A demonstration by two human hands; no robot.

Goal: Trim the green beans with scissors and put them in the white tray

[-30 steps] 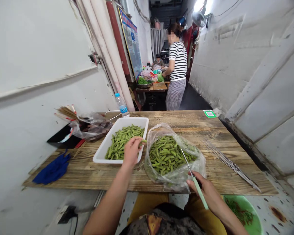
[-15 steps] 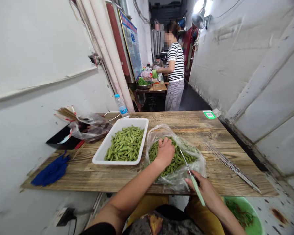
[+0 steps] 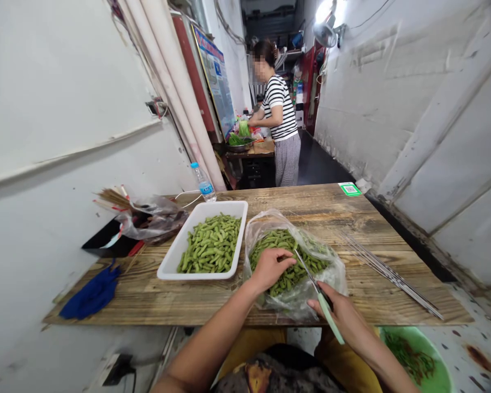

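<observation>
Over the clear plastic bag [image 3: 331, 273] of green edamame pods [image 3: 276, 240], my left hand [image 3: 272, 267] pinches what looks like a single edamame pod, mostly hidden by the fingers. My right hand [image 3: 341, 311] grips a pair of scissors [image 3: 326, 314] with pale green handles. The blades point up and away, and their tips are beside my left fingertips. To the left of the bag stands a white plastic tub [image 3: 244, 229] with many edamame pods [image 3: 210, 245] in it.
On the wooden table [image 3: 147, 295] are a blue cloth [image 3: 90, 292], a water bottle [image 3: 203, 183], a black tray [image 3: 106, 240] with skewers and bags, and metal skewers [image 3: 393, 275]. A green basin [image 3: 417, 360] is below right. Farther off, a person in stripes [image 3: 282, 109] handles green vegetables.
My left hand has risen out of the pods and come toward the scissor tips, its fingers now pinched. The scissors have barely moved. The person behind leans further toward the far table.
</observation>
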